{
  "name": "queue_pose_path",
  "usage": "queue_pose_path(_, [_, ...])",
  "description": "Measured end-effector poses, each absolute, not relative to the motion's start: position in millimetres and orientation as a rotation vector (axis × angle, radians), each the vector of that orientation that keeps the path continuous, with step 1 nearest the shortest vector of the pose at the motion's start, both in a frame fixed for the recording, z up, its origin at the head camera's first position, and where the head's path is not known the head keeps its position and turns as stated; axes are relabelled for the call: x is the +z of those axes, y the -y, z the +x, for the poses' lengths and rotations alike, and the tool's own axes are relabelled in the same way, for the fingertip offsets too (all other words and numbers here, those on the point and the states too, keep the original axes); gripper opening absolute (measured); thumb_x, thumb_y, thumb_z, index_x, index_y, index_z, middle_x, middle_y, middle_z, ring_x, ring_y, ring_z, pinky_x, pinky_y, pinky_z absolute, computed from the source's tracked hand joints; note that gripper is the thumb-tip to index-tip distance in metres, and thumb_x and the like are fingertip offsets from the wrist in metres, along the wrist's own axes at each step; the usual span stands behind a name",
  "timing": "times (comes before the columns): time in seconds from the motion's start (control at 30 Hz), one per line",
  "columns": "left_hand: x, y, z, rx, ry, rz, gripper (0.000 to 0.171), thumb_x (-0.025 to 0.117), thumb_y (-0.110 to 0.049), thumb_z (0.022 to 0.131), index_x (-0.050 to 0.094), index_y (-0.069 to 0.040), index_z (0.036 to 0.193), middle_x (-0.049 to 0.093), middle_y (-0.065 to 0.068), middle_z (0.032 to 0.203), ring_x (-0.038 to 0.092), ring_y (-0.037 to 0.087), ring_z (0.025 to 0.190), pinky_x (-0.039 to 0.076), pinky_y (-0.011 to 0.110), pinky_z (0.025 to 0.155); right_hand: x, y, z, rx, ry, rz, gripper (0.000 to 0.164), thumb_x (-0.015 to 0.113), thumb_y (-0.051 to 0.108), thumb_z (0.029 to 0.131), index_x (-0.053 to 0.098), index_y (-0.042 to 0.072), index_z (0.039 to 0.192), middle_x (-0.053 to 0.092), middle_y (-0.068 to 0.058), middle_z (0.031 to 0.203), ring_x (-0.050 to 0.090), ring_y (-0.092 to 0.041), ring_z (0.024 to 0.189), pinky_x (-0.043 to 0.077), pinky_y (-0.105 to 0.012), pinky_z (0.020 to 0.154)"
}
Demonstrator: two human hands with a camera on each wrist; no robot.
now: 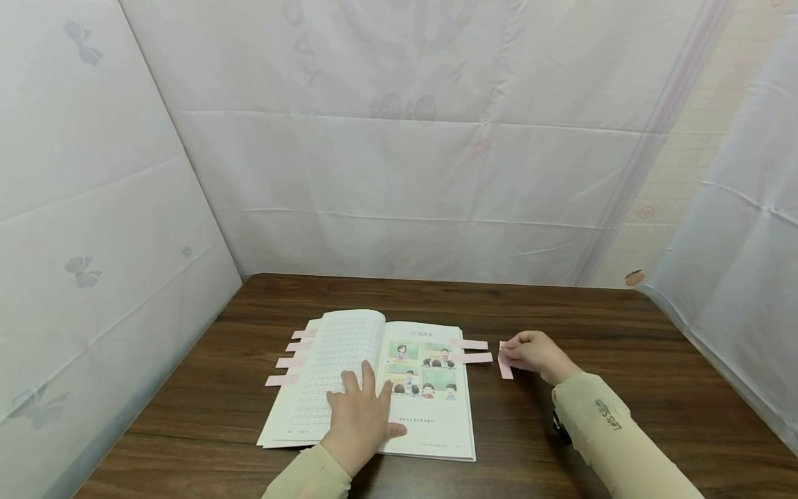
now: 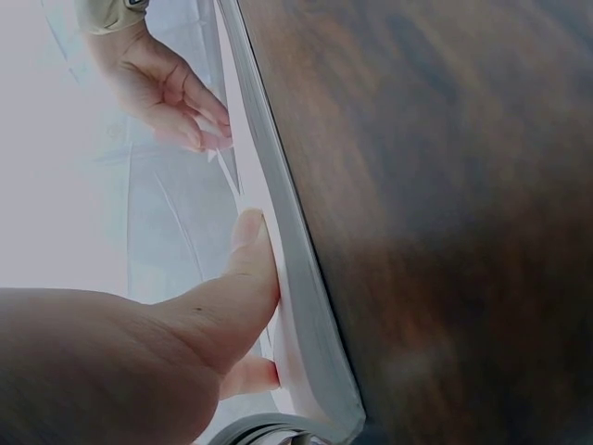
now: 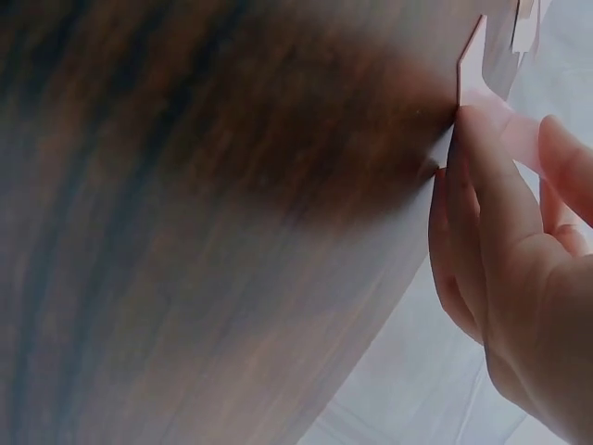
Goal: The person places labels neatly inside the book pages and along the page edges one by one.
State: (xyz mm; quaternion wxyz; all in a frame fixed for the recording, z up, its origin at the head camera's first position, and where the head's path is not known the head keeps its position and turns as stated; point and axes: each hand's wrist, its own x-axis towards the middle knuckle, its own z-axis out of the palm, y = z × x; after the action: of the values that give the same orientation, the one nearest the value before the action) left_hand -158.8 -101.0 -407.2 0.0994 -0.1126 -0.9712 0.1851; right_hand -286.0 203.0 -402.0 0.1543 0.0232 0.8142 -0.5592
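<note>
An open book (image 1: 430, 430) lies on the table, with a gridded left page and colour cartoons on the right page. My left hand (image 1: 359, 416) rests across its lower middle, fingers spread; the left wrist view shows the thumb (image 2: 246, 269) along the page near the book's edge. Right of the book, my right hand (image 1: 536, 353) pinches a pink sticky note (image 3: 521, 139) between thumb and fingers. The lower part of the pink strip (image 1: 506, 371) shows below the fingertips, close over the table, and bends up toward the thumb in the right wrist view.
Two pink sticky tabs (image 1: 474, 358) stick out from the book's right edge, and several pink tabs (image 1: 289, 362) from its left edge. The dark wooden table (image 1: 611, 326) is bordered by pale fabric walls (image 1: 399, 173) at the back and sides.
</note>
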Motion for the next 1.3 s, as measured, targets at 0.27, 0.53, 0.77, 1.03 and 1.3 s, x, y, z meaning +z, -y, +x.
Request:
queue_pose_path(0.27, [-408,101,-158,0.555,2.856,-0.325,0.076,0.052,-0.081,0.075,0.070,-0.026,0.124,0.058,0.021,0.136,0.057,0.044,0.108,0.058,0.053,0.066,-402,-208,-284,-1.601,-2.311,0.042,0.009,0.059,-0.003,0.094,0.060,-0.011,0.097,0.070,-0.017,0.105,0.066,-0.009,0.086,0.058,-0.035,0.085])
queue_pose_path(0.53, [-409,102,-157,0.565,2.836,-0.320,0.075,0.052,-0.081,0.075,0.070,-0.028,0.124,0.059,0.020,0.136,0.057,0.042,0.106,0.057,0.052,0.066,-405,-208,-285,-1.598,-2.338,0.046,0.013,0.062,-0.001,0.093,0.063,-0.012,0.100,0.071,-0.012,0.098,0.067,-0.009,0.083,0.059,-0.035,0.083])
queue_pose_path(0.77, [-410,102,-157,0.552,2.828,-0.319,0.076,0.053,-0.081,0.074,0.071,-0.027,0.124,0.059,0.021,0.135,0.057,0.043,0.106,0.057,0.052,0.065,-405,-206,-287,-1.624,-2.337,0.024,0.020,0.064,0.000,0.092,0.065,-0.014,0.106,0.074,-0.011,0.096,0.069,-0.012,0.083,0.059,-0.036,0.082])
queue_pose_path(1.03, [-411,102,-157,0.535,2.845,-0.318,0.075,0.053,-0.081,0.074,0.070,-0.027,0.124,0.058,0.021,0.136,0.056,0.043,0.107,0.057,0.052,0.066,-407,-208,-291,-1.650,-2.246,-0.004,0.022,0.066,0.003,0.092,0.067,-0.012,0.108,0.074,-0.005,0.088,0.070,-0.013,0.078,0.060,-0.034,0.078])
queue_pose_path(1.3, [-412,103,-157,0.533,2.840,-0.326,0.075,0.053,-0.081,0.075,0.071,-0.027,0.124,0.059,0.021,0.135,0.056,0.043,0.107,0.058,0.052,0.066,-407,-216,-289,-1.799,-2.009,0.021,0.019,0.063,0.003,0.094,0.066,-0.005,0.110,0.073,-0.002,0.085,0.071,-0.013,0.075,0.060,-0.032,0.076])
